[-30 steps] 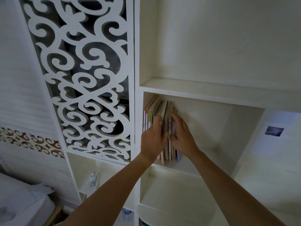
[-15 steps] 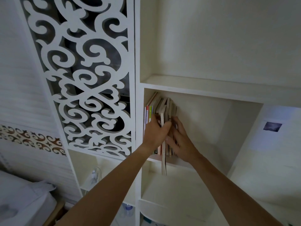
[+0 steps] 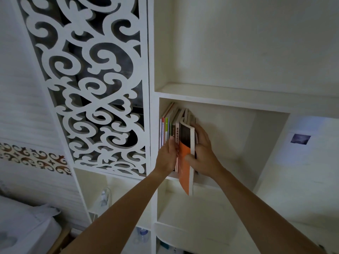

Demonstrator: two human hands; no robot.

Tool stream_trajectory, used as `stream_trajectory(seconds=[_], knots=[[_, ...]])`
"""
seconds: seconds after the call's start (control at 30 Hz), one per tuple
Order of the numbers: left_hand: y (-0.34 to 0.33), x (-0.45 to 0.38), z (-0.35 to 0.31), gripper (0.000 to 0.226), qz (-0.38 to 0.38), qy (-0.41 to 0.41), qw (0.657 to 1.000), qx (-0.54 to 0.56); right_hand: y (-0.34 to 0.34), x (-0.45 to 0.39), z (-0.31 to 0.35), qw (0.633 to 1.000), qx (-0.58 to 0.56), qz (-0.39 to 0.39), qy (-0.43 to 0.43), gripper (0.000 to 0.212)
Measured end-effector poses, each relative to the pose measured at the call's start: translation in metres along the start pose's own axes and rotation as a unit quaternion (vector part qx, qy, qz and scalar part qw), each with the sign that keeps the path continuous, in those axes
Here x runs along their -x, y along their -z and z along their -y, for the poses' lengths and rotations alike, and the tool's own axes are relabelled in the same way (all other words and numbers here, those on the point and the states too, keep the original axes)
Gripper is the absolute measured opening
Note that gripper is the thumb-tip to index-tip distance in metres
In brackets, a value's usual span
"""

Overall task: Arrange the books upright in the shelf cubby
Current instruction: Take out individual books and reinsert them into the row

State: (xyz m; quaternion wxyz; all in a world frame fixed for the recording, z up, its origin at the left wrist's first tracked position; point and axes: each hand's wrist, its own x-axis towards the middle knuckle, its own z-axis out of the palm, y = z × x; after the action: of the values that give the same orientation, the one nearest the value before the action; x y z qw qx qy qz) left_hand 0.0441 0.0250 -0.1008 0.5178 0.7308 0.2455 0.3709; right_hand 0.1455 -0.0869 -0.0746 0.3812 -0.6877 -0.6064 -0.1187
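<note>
STATE: right hand point(image 3: 200, 153) pinching orange book point(image 3: 185, 162), half out of cubby point(image 3: 238, 136) | left hand point(image 3: 167, 154) pressed flat against row of books point(image 3: 169, 129) | RISK: book drops if pinch slackens; unsupported row leans right.

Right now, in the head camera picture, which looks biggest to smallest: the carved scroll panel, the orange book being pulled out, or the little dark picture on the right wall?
1. Carved scroll panel, by far the largest.
2. Orange book, held by the right hand.
3. Dark picture, smallest, though it sits farther back, so its true size is unsure.
</note>
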Motion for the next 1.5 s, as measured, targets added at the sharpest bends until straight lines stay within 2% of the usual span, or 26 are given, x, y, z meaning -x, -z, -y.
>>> stream_trajectory(seconds=[0.17, 0.33, 0.4, 0.5, 0.63, 0.7, 0.83, 0.9, 0.97, 1.07, 1.23, 1.43, 1.5], knots=[[-0.004, 0.006, 0.0, 0.074, -0.016, -0.009, 1.0, -0.01, 0.002, 0.012, 0.007, 0.99, -0.12, -0.059, -0.043, 0.066], [-0.001, 0.01, -0.003, 0.076, 0.012, 0.036, 0.995, 0.092, 0.009, 0.024, 0.009, 0.98, -0.189, -0.068, -0.015, 0.062], [0.001, 0.014, -0.003, 0.079, 0.031, 0.037, 0.995, 0.093, 0.009, 0.031, 0.007, 0.976, -0.205, -0.069, -0.02, 0.061], [0.003, 0.015, 0.002, 0.071, 0.05, 0.048, 0.993, 0.096, 0.011, 0.035, 0.007, 0.98, -0.191, -0.058, -0.022, 0.06], [0.013, 0.018, 0.012, 0.078, 0.058, 0.071, 0.99, 0.104, 0.022, 0.04, 0.001, 0.983, -0.163, -0.088, -0.001, 0.036], [0.017, 0.024, 0.013, 0.073, 0.072, 0.076, 0.986, 0.129, 0.031, 0.042, -0.003, 0.984, -0.144, -0.103, -0.01, 0.034], [0.024, 0.033, 0.011, 0.059, 0.137, 0.113, 0.955, 0.238, 0.046, 0.053, -0.014, 0.985, -0.105, -0.088, -0.106, 0.023], [0.022, 0.038, 0.006, 0.057, 0.195, 0.123, 0.947, 0.224, 0.049, 0.06, -0.021, 0.982, -0.09, -0.058, -0.154, 0.02], [0.017, 0.043, 0.005, 0.055, 0.222, 0.098, 0.949, 0.2, 0.049, 0.064, -0.024, 0.98, -0.094, -0.044, -0.172, 0.014], [0.014, 0.052, 0.006, 0.058, 0.145, 0.064, 0.958, 0.238, 0.046, 0.061, -0.025, 0.982, -0.055, -0.021, -0.178, 0.005], [0.031, 0.06, 0.008, 0.053, 0.009, 0.032, 0.957, 0.289, 0.032, 0.049, -0.027, 0.98, 0.006, -0.073, -0.185, 0.03], [0.062, 0.059, 0.006, 0.046, -0.078, -0.054, 0.971, 0.221, 0.018, 0.023, -0.015, 0.988, 0.039, -0.087, -0.118, 0.055], [0.07, 0.058, 0.003, 0.041, -0.108, -0.068, 0.973, 0.192, 0.012, 0.01, -0.006, 0.989, 0.031, -0.073, -0.126, 0.061]])
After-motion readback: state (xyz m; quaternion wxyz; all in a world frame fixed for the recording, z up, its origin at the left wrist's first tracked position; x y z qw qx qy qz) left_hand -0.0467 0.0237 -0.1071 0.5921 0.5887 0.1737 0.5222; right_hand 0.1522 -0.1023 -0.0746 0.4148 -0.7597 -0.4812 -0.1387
